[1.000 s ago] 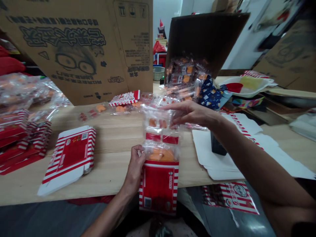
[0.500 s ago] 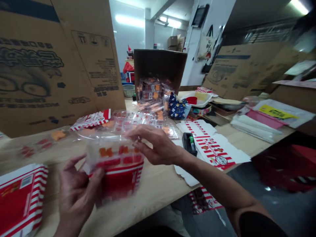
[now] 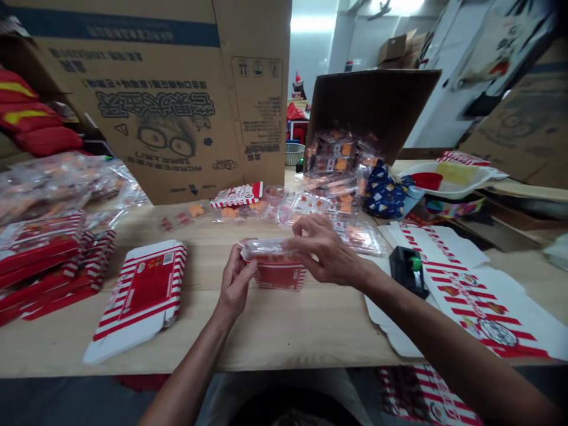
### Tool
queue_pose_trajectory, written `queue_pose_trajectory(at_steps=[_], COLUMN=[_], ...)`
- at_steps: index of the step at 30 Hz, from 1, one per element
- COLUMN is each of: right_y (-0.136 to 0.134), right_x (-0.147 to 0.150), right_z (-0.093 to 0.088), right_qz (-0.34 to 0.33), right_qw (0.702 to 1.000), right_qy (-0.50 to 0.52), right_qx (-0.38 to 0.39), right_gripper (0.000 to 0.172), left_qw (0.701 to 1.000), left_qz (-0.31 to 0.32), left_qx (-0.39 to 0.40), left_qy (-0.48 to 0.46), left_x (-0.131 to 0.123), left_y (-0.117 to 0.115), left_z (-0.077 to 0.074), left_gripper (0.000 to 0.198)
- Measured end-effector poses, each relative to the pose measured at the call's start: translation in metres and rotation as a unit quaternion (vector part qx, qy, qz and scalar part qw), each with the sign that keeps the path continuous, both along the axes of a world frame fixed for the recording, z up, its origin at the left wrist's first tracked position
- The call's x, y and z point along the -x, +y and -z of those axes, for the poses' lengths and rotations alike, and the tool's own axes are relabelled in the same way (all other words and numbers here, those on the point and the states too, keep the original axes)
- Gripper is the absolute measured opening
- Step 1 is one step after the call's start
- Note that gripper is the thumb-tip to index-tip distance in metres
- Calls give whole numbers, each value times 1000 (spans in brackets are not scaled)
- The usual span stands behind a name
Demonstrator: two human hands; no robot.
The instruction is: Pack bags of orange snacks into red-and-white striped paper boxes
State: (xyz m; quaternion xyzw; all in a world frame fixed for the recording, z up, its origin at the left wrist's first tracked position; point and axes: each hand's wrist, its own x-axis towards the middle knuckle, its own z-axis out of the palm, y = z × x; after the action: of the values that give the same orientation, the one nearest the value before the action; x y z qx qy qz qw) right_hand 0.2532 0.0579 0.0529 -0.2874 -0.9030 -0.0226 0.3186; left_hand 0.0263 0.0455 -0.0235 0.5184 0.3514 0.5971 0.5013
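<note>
A clear plastic packet point(image 3: 268, 244) with a red, white-striped front point(image 3: 279, 277) is held upright over the table, its clear top folded over. Around its left end my left hand point(image 3: 236, 280) is closed, thumb in front. My right hand point(image 3: 326, 251) pinches the clear plastic at the upper right; some of its fingertips are hidden. To the left lies a red-and-white striped box point(image 3: 146, 287), its flap toward the front edge. Behind my hands are clear packets of small orange and red pieces point(image 3: 306, 204).
A tape dispenser point(image 3: 407, 272) sits right, beside flat striped box blanks point(image 3: 470, 296). Stacked striped boxes point(image 3: 48, 254) and a heap of packets point(image 3: 53, 183) are at left. Large cartons point(image 3: 168, 100) and an opened carton point(image 3: 373, 106) stand behind. A blue cloth bundle point(image 3: 384, 192) lies back right.
The view has swung left, bringing the stacked boxes into sight. The packet has tilted, its clear top is now folded down, and my left hand has closed around its left end.
</note>
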Motion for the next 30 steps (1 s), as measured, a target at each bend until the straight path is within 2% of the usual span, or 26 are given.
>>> queue_pose_trajectory(at_steps=[3, 7, 10, 14, 16, 19, 21, 23, 25, 27, 30], right_y=[-3, -11, -20, -27, -27, -21, -16, -12, -11, -11, -12], right_x=[1, -7, -14, -14, -10, -6, -7, -9, -12, -12, -2], right_z=[8, 20, 36, 56, 54, 36, 23, 18, 26, 45, 81], right_qz=[35, 50, 92, 163, 180, 185, 181, 174, 162, 150, 155], right_qw=[998, 996, 995, 985, 983, 979, 972, 967, 975, 988, 969], right_qy=[-57, -77, -21, -31, -42, -80, -134, -167, -133, -22, 189], right_qx=[-6, 11, -13, -40, -19, 43, 73, 82, 71, 34, -24], right_gripper=[30, 45, 59, 51, 39, 19, 16, 18, 18, 21, 44], left_qw=[999, 995, 992, 991, 991, 988, 985, 981, 975, 968, 959], left_qz=[-28, -87, -119, -108, -95, -111, -137, -163, -198, -235, -275], left_qx=[-1, 38, 51, 74, 84, 99, 105, 107, 98, 79, 9], left_qy=[-27, 8, -9, -37, -49, -41, -17, -2, -19, -47, -61], left_x=[-4, -17, -28, -38, -41, -42, -42, -43, -44, -47, -51], left_y=[0, 8, 12, 9, 7, 5, 7, 11, 15, 18, 17], left_z=[-3, -8, -11, -11, -11, -12, -14, -15, -15, -11, 2], left_gripper=[48, 18, 18, 24, 19, 9, 7, 2, 9, 21, 32])
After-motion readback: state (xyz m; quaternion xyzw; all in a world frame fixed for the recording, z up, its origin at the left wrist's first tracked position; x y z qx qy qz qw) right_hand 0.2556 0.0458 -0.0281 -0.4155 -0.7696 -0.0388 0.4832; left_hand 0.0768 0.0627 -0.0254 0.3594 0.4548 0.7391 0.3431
